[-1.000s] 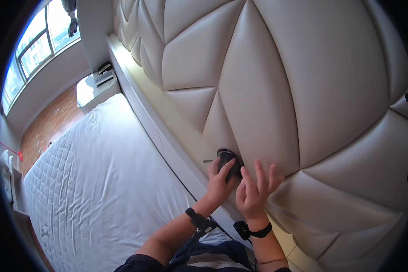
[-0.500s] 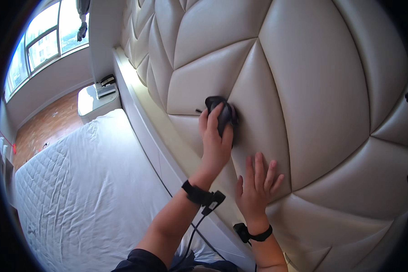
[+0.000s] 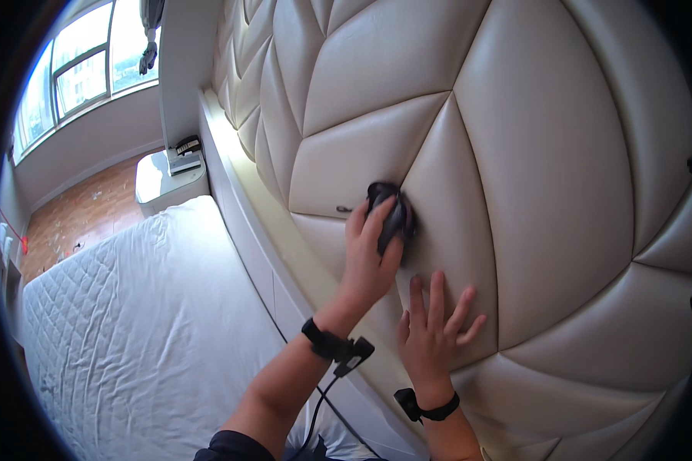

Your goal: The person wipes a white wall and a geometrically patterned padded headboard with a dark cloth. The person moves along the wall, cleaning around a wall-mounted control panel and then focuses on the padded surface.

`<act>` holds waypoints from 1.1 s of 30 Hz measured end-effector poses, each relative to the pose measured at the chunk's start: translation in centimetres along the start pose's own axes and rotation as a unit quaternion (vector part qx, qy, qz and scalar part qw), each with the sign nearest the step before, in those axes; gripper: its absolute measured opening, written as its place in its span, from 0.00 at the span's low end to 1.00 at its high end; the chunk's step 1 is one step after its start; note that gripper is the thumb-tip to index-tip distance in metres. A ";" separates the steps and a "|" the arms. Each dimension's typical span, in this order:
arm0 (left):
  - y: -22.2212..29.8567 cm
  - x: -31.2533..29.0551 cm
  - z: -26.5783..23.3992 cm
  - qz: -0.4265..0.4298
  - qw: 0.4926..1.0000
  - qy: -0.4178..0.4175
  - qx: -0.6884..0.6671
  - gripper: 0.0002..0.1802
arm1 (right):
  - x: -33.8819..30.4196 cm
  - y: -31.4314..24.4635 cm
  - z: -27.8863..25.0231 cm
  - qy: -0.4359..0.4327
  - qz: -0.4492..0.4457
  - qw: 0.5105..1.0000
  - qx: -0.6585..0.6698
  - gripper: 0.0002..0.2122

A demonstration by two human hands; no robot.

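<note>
In my left hand (image 3: 371, 257) is a dark, rounded, palm-sized tool (image 3: 392, 219) with a small cord loop sticking out on its left. My fingers curl over its top, and its underside, against the padded wall panel (image 3: 553, 177), is hidden. The panel is cream, leather-like, with deep seams between leaf-shaped cushions. Lower and to the right, my right hand (image 3: 430, 342) lies flat on the same panel, fingers spread, holding nothing. Both wrists wear black bands with small boxes; a cable runs from the left one.
A pale ledge (image 3: 284, 230) runs along the foot of the panel. Left of it is a bed with a white quilted cover (image 3: 146, 307). Beyond stands a white bedside cabinet (image 3: 161, 188) with a dark telephone (image 3: 187, 144) on it. A window (image 3: 84, 77) is at far left.
The view has shifted slightly, so the panel sits lower and farther right. My right hand has slid a little up and left along the panel. The dark tool stays near the same seam.
</note>
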State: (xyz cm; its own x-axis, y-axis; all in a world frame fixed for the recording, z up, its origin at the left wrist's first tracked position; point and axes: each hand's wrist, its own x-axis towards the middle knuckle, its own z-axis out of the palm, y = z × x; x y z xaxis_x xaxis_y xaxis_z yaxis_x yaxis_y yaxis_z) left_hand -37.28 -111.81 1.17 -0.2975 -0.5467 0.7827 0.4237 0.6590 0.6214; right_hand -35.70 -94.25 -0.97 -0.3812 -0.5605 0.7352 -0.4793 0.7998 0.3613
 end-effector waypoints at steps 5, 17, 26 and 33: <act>3.3 7.1 0.2 0.081 0.997 0.001 -0.009 0.29 | 0.0 0.3 0.4 0.027 -0.011 1.000 0.003 0.28; 7.0 9.6 2.4 0.186 0.979 0.051 0.057 0.27 | -2.4 5.0 -2.6 0.062 0.012 0.970 0.234 0.23; 9.9 -1.1 3.2 0.179 0.980 -0.037 0.080 0.26 | -4.3 7.8 -4.5 0.102 0.089 0.987 0.083 0.20; 9.9 -9.2 3.2 0.212 0.967 -0.126 0.069 0.21 | -6.2 7.9 -3.4 0.117 0.083 0.976 0.164 0.18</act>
State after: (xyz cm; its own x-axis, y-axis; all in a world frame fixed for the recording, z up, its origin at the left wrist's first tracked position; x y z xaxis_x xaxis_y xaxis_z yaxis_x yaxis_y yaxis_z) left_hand -33.07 -98.60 0.20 -0.3285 -0.0798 0.9411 0.4408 0.8683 0.2275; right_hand -34.46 -83.74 -0.74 -0.3019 -0.3334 0.8931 -0.6689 0.7416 0.0507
